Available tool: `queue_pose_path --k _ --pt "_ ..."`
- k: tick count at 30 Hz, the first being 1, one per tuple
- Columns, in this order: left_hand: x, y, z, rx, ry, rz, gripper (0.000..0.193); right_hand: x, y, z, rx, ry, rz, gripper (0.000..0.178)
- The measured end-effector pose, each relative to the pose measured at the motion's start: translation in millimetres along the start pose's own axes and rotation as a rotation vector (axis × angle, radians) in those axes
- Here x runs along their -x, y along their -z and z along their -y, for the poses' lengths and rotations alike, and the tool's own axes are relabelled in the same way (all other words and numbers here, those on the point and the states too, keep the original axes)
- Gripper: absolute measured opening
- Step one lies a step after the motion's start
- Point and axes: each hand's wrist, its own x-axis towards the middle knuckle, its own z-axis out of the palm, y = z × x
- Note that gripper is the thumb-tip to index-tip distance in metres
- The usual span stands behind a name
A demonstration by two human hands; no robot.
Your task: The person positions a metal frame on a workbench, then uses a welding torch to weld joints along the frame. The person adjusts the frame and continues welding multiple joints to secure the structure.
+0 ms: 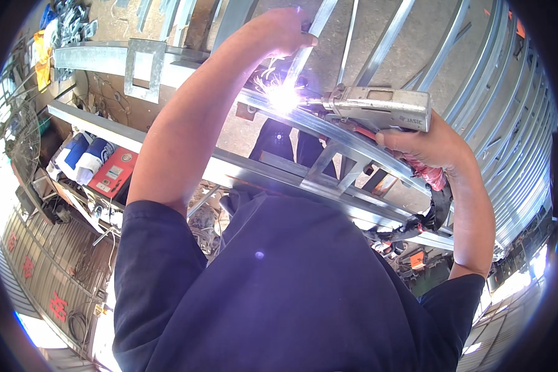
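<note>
My right hand (pixel 431 144) is wrapped round the grip of a silver boxy welding gun (pixel 384 106) with a red trigger. The gun's tip points left into a glaring white-violet arc, with sparks flying, at the near end of a slanting galvanised metal bar (pixel 320 20). There the bar meets a long metal rail (pixel 347 147) crossing in front of me. My left hand (pixel 282 31) is closed at that bar, above the arc; part of its fingers is hidden. The glare hides the joint itself. A thick cable (pixel 439 208) wrapped in red and black hangs from the gun.
Many parallel metal bars (pixel 477 68) fan out at the right. A flat rectangular metal frame (pixel 130 73) leans on the left rail. A red box (pixel 113 173) and blue-and-white rolls (pixel 93 158) lie at the left. A second rail (pixel 93 121) runs nearer to me.
</note>
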Motion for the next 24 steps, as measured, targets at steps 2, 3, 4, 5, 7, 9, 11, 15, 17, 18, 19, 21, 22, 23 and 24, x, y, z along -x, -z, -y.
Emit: queue_pose_path --k 2,3,4,5,7,9,11,15,17,18,19,21,22,23,24 --pt "-0.7 -0.7 0.1 -0.013 0.005 -0.001 0.048 -0.5 0.9 -2.0 0.027 0.024 -0.003 0.066" --pt "-1.0 -0.6 -0.8 -0.022 0.014 0.005 0.048 0.1 0.6 -1.5 0.020 0.004 -0.006 0.066" --pt "-1.3 -0.9 -1.6 -0.031 0.023 0.010 0.049 1.0 -0.3 -0.1 0.013 -0.016 -0.009 0.066" --pt "-2.9 -2.4 0.3 -0.029 0.016 0.001 0.050 1.9 -0.9 0.7 0.006 -0.034 -0.012 0.065" --pt "-7.4 -6.7 6.9 -0.025 0.003 -0.017 0.051 3.4 -0.6 -0.9 -0.013 -0.024 -0.008 0.067" --pt "0.7 -4.5 4.2 -0.015 -0.010 -0.046 0.053 7.1 0.3 -2.1 -0.037 -0.048 -0.025 0.070" --pt "4.8 -4.0 2.3 -0.010 0.001 -0.058 0.057 14.8 8.5 -7.6 -0.028 -0.099 -0.060 0.073" --pt "9.9 -6.1 3.0 -0.181 -0.035 -0.204 0.054 43.6 32.6 -32.2 -0.037 -0.147 -0.105 0.074" --pt "16.6 -13.3 -18.9 -0.161 -0.115 -0.462 0.051 58.5 39.0 -48.9 -0.074 -0.164 -0.146 0.075" --pt "23.2 -17.7 -34.8 -0.147 -0.155 -0.590 0.050 64.3 40.8 -57.2 -0.094 -0.173 -0.167 0.076" --pt "23.5 -26.5 -50.9 -0.091 -0.125 -0.541 0.047 68.9 42.1 -65.2 -0.104 -0.189 -0.190 0.077" --pt "22.1 -47.8 -80.9 -0.009 -0.123 -0.388 0.048 73.3 43.9 -76.3 -0.101 -0.191 -0.190 0.078" --pt "15.7 -62.1 -83.7 0.003 -0.130 -0.306 0.048 75.9 44.6 -79.8 -0.098 -0.191 -0.189 0.078" --pt "11.4 -67.9 -86.4 -0.014 -0.110 -0.258 0.049 78.0 42.8 -81.9 -0.081 -0.216 -0.212 0.081" --pt "7.4 -72.9 -89.0 -0.032 -0.088 -0.213 0.050 78.6 42.4 -85.2 -0.091 -0.205 -0.196 0.081"
